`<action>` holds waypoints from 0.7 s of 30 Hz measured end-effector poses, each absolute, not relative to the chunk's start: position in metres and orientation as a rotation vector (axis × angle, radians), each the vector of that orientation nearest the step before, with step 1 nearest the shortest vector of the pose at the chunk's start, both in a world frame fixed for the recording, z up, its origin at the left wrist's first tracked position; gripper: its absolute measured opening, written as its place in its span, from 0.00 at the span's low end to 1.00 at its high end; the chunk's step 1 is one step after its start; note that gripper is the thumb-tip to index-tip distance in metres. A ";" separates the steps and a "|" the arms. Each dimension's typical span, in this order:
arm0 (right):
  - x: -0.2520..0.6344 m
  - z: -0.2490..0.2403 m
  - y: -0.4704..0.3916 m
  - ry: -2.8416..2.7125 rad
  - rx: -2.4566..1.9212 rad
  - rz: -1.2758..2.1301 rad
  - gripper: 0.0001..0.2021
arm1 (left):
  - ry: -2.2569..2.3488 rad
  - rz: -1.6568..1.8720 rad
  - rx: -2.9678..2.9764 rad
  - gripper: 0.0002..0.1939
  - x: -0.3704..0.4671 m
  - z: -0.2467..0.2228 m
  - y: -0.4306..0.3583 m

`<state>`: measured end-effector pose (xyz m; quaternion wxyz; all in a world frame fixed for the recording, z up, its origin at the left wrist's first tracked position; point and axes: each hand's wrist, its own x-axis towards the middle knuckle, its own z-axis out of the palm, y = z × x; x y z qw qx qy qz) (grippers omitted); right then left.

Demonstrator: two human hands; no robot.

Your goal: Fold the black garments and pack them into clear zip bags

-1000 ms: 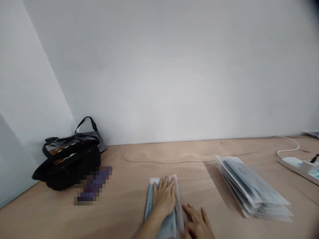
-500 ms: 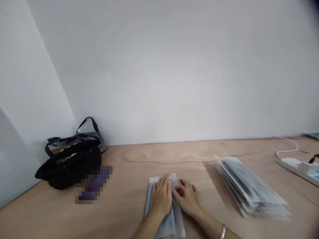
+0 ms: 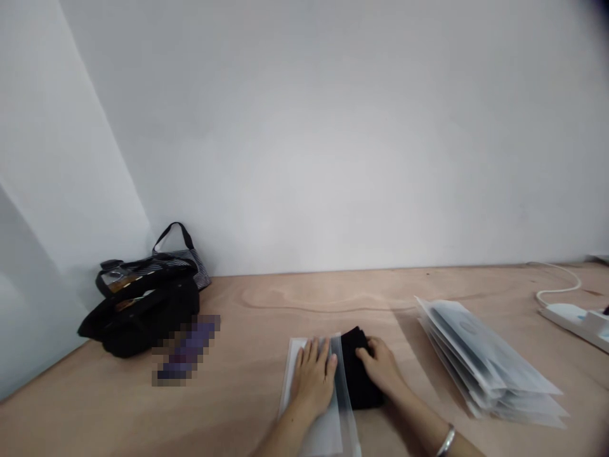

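My left hand lies flat, fingers stretched out, on a frosted clear zip bag with a white sheet showing inside. A folded black cloth sticks out at the bag's right side. My right hand grips the cloth's right edge, thumb on top and the other fingers curled around the far side. I cannot tell how much of the cloth lies under the bag's edge. A silver bangle circles my right wrist.
A stack of filled frosted zip bags lies to the right. Beyond it sits a white power strip with a cable. At the left are a black bag, a striped bag and a blurred purple object. A wall bounds the table.
The black cloth has come out at the zip bag's right side, with my right hand now on it and farther right. My left hand stays flat on the bag. The view has shifted slightly.
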<state>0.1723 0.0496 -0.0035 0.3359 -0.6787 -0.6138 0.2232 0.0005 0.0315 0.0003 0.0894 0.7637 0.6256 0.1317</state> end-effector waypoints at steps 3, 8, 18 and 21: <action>0.207 0.003 0.054 -1.604 -1.844 0.485 0.17 | 1.882 0.329 2.308 0.27 0.002 0.003 0.029; 0.218 0.016 0.028 -1.914 -1.706 0.111 0.25 | 1.923 0.363 2.335 0.26 0.014 0.013 0.011; 0.196 0.007 0.032 -2.267 -1.796 0.130 0.26 | 1.927 0.089 2.288 0.27 -0.045 0.008 0.004; 0.191 0.009 0.053 -2.233 -1.833 0.115 0.26 | 1.998 0.046 2.298 0.27 -0.087 0.004 0.009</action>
